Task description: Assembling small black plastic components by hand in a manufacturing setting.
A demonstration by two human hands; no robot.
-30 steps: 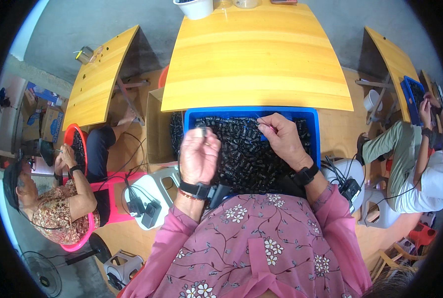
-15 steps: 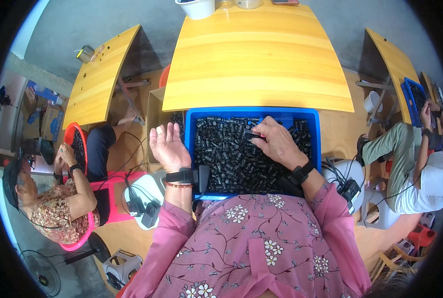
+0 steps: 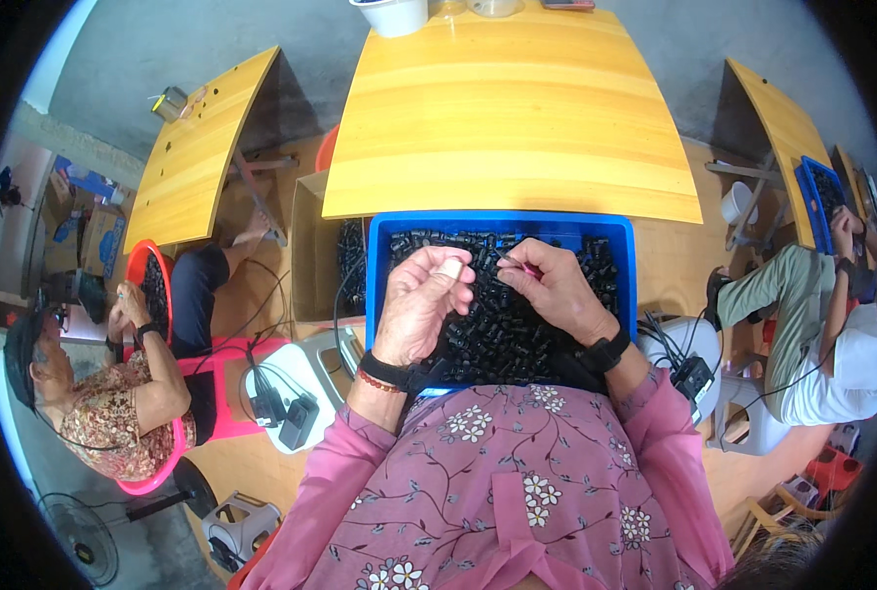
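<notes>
At frame centre, the right hand (image 3: 560, 293) pinches a slim reddish tool (image 3: 531, 269) and the left hand (image 3: 417, 310) curls, contents indiscernible, over small black parts (image 3: 488, 339) in a blue tray (image 3: 629, 285), presumably light, stiff, best held by their sides.

A wide fisheye camera worn on the person's head is looking steeply down from near above and behind the left hand (image 3: 421, 303) and right hand (image 3: 562, 295). It is facing forward over the blue tub (image 3: 626, 265) below the grip toward the yellow table (image 3: 507, 118) beyond, while its curving rim is taking in one co-worker (image 3: 114, 403) well left of the grip and another co-worker (image 3: 837, 359) well right.
</notes>
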